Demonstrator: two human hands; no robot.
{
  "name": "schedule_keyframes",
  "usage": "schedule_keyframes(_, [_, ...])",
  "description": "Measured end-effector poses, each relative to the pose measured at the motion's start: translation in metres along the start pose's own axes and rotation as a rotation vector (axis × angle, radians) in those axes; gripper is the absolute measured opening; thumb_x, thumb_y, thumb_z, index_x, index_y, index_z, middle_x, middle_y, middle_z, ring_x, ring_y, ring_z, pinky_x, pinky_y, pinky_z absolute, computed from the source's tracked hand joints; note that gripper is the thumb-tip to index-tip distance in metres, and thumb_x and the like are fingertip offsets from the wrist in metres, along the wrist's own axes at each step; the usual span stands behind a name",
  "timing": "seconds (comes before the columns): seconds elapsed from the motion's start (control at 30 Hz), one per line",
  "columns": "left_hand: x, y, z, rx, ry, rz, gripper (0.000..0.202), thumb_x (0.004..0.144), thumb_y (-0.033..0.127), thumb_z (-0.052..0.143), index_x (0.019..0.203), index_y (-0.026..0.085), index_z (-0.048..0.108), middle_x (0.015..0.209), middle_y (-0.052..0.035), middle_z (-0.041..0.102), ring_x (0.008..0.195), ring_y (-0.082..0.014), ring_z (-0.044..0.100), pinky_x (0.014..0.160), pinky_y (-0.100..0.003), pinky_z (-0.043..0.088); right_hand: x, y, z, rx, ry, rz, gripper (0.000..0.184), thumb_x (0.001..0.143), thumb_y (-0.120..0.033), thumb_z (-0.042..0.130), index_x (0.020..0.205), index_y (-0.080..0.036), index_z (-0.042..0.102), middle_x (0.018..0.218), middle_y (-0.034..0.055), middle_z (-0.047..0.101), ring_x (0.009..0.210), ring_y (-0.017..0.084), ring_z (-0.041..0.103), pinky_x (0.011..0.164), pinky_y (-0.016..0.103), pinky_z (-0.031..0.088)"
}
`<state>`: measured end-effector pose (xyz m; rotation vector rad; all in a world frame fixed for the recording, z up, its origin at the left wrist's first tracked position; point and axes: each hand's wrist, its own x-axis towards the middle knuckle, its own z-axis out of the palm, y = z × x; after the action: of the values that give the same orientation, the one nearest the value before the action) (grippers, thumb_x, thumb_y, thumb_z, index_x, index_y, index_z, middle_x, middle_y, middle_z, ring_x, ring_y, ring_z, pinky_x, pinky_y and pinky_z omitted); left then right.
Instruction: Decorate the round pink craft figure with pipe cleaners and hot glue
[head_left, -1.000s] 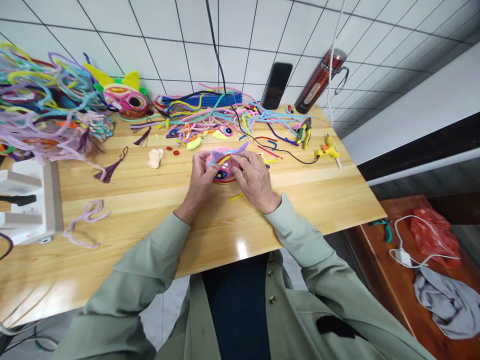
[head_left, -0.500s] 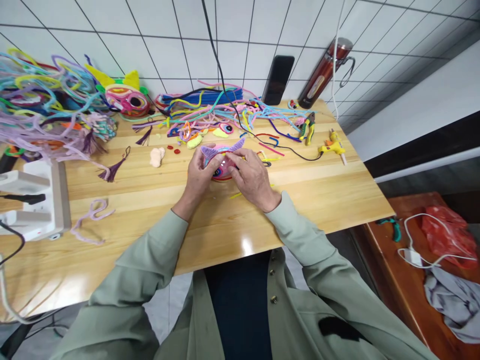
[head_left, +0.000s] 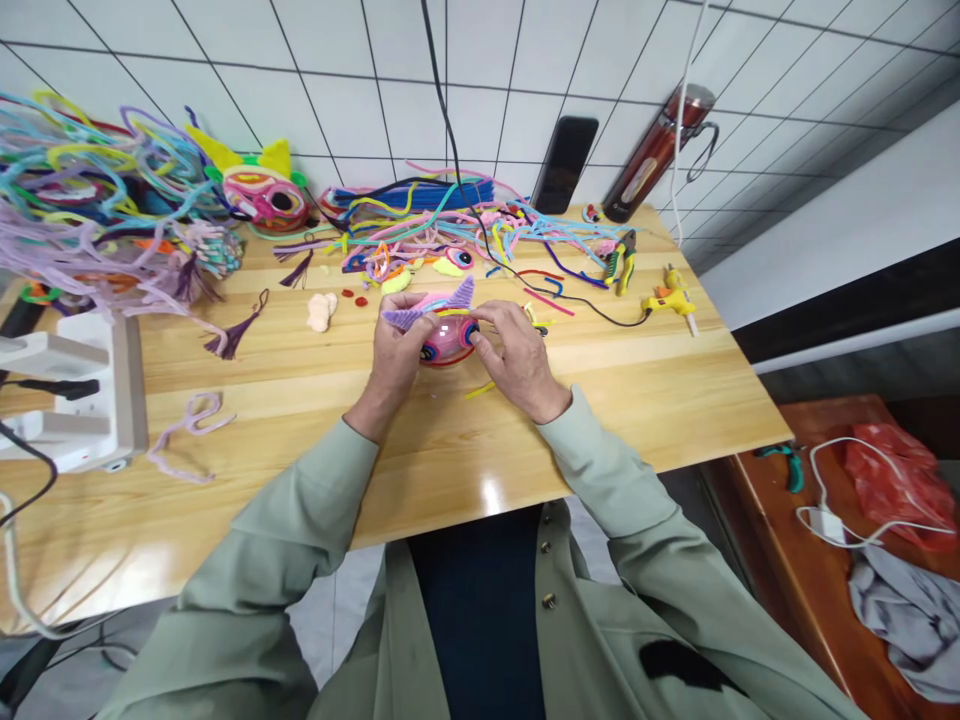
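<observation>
Mask (head_left: 448,337): probably light, bendable; hold by edges. Left hand (head_left: 396,352) pinches its left edge; right hand (head_left: 517,355), half-curled, touches right edge, grip unclear.

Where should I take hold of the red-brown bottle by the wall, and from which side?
Probably best around the middle of the bottle, from the front, with the nearer right hand. Its body is long and round; the wall is behind, the phone is to its left, and the white cable crosses in front near the cap.
</observation>
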<state>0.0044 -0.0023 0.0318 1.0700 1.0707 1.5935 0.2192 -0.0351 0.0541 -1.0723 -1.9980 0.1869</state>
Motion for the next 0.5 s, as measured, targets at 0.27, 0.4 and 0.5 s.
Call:
schedule_keyframes(0.27, [-0.0024, 0.0007, -0.0018, -0.022, -0.007, -0.036, 0.05, 0.078, 0.05, 0.099, 0.114, 0.026, 0.074, 0.116, -0.0051, 0.081, 0.101, -0.0233, 0.076, 0.085, -0.031, 0.063, -0.0046, 0.0043, 0.0034, 0.03, -0.024, 0.003, 0.035, 0.127, -0.044, 0.058, 0.147, -0.023, 0.079, 0.141, 0.0184, 0.084, 0.142, 0.033, 0.077, 0.125, 0.055, 0.065])
schedule_keyframes(0.4, [-0.0037, 0.0043, -0.0003, -0.05, -0.017, -0.048, 0.048, 0.077, 0.049, 0.1, 0.111, 0.026, 0.075, 0.114, -0.005, 0.081, 0.098, -0.0238, 0.076, 0.085, -0.032, 0.065, -0.005, 0.0034, 0.0031, 0.027, -0.067, 0.044, 0.034, 0.126, -0.044, 0.062, 0.149, -0.027, 0.079, 0.143, 0.0163, 0.084, 0.144, 0.033, 0.076, 0.127, 0.057, 0.065])
schedule_keyframes(0.5, [-0.0058, 0.0069, 0.0005, -0.068, -0.025, -0.044, 0.046, 0.079, 0.048, 0.099, 0.111, 0.026, 0.075, 0.114, -0.005, 0.081, 0.098, -0.0234, 0.076, 0.084, -0.032, 0.065, -0.0045, 0.0013, 0.0027, 0.044, -0.073, 0.036, 0.036, 0.127, -0.045, 0.06, 0.15, -0.026, 0.079, 0.143, 0.0167, 0.084, 0.143, 0.034, 0.077, 0.127, 0.057, 0.065])
